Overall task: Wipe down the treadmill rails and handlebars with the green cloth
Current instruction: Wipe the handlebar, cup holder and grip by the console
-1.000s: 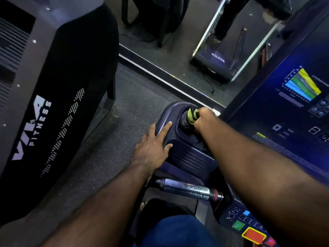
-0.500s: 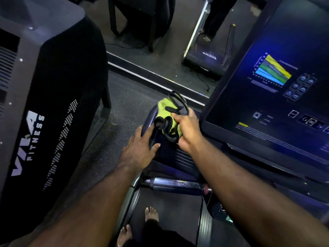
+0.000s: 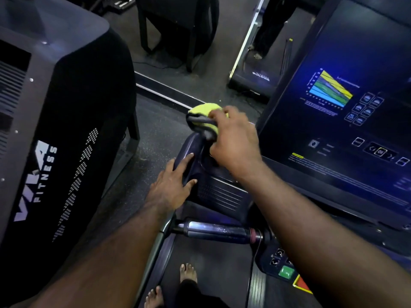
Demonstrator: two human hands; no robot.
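A view looking down from a person's head at a treadmill in a dim gym. The right hand (image 3: 233,143) is raised above the dark plastic housing (image 3: 220,190) at the treadmill's front left corner, with its fingers (image 3: 219,116) curled closed around a bunched green cloth (image 3: 205,114) with a dark grey edge. The cloth sticks out past the fingertips to the left and hangs just over the top of the housing; whether it touches the housing cannot be told. The left hand (image 3: 171,187) lies flat on the left side of the same housing, fingers stretched out and slightly spread, pressing on the surface and gripping nothing. Just below the housing a shiny metal handlebar (image 3: 220,231) runs crosswise, with a red ring near its right end. To the right stands the treadmill's large dark console screen (image 3: 347,121), showing a coloured chart. A green button (image 3: 287,272) sits on a control panel lower down. On the left stands a neighbouring black machine (image 3: 57,138) marked with white lettering. Two bare feet (image 3: 188,273) stand on the belt at the bottom.
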